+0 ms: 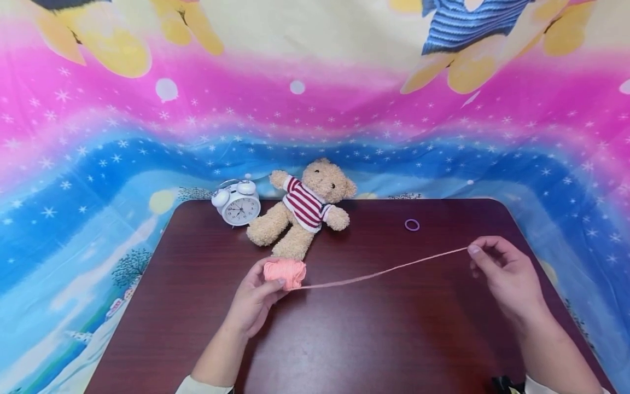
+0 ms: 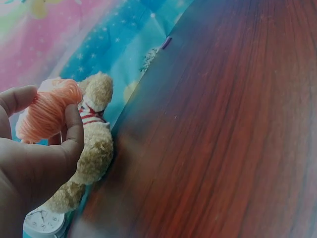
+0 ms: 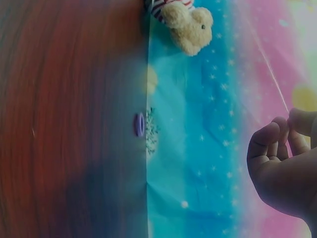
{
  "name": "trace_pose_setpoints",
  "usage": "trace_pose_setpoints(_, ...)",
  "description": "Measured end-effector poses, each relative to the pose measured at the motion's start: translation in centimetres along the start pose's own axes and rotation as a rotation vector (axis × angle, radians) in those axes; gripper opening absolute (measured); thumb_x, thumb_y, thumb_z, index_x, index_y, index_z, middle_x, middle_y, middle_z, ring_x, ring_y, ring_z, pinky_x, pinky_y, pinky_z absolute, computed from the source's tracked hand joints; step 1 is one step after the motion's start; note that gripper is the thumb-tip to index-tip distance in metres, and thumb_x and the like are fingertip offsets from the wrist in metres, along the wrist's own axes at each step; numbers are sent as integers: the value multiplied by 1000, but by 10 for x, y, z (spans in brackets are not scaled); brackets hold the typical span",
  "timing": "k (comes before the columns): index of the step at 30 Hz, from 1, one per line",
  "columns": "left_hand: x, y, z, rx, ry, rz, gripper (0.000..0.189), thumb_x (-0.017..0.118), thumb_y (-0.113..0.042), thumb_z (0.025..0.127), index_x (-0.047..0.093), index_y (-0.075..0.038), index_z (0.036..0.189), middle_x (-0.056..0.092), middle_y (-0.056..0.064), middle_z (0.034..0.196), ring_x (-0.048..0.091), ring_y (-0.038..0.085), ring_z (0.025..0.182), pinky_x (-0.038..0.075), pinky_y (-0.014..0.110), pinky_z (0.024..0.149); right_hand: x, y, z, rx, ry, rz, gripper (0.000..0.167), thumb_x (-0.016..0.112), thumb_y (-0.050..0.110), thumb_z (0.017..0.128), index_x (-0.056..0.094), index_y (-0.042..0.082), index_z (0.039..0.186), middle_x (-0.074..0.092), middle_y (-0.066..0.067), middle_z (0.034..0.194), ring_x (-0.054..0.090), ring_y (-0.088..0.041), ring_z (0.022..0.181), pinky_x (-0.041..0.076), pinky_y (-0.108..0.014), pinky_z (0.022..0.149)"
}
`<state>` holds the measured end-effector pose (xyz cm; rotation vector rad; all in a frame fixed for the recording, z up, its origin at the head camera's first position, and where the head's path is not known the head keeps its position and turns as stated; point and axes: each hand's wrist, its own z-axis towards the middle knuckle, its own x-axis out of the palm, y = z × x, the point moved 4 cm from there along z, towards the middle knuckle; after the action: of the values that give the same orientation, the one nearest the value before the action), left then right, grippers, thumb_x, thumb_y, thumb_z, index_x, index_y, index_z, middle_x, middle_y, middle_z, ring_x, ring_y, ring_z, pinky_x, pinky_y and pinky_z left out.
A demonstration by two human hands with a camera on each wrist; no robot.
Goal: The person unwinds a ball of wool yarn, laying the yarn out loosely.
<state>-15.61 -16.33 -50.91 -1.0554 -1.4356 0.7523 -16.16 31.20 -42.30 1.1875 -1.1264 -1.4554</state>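
Observation:
My left hand [image 1: 253, 301] grips a small ball of peach-pink yarn [image 1: 285, 272] between thumb and fingers, held over the table in front of the teddy bear. In the left wrist view the wound strands of the yarn ball [image 2: 47, 111] show clearly between the fingers. From the ball a single yarn strand [image 1: 379, 273] runs across to the right, sagging slightly. My right hand [image 1: 509, 279] pinches its far end between thumb and fingertip, above the right part of the table. The right wrist view shows the thin strand [image 3: 270, 69] rising away from the pinching right hand [image 3: 282, 163].
A teddy bear [image 1: 307, 202] in a red-and-white striped shirt leans back at the table's far edge. Left of it stands a white twin-bell alarm clock [image 1: 240, 205]. A purple ring [image 1: 412, 225] lies on the dark wooden table [image 1: 369, 339]. A patterned cloth [image 1: 344, 115] hangs behind.

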Motion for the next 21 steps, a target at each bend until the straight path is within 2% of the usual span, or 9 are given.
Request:
trace_pose_setpoints(6,-10,-6,-2,13,-21,13,62,65,5,92,36,1,148,58,7,127,65,19,101,58,39,93,-18,-4,2,5,-38,103,10,69,7,100,68,5,110,66,0,84,60,-14,73,56,-20,63)
trace_pose_setpoints(10,-16,-9,-3,19,-30,0,57,63,6,93,40,-2,145,58,7,125,65,19,99,58,41,95,-28,-6,3,7,-73,163,7,69,4,99,69,4,106,67,1,84,62,-13,70,57,-20,61)
trace_pose_setpoints(15,-21,-12,-4,28,-8,-3,48,61,6,95,48,-11,139,60,7,124,66,18,102,57,42,98,-39,-8,4,19,-113,143,6,71,4,98,70,5,104,68,2,82,63,-12,68,57,-20,60)
trace_pose_setpoints(21,-26,-13,-6,23,5,23,47,59,7,94,50,-13,136,63,5,123,67,17,102,58,39,95,-48,-6,7,27,-137,144,5,71,4,98,71,7,103,68,1,79,63,-11,66,56,-19,59)
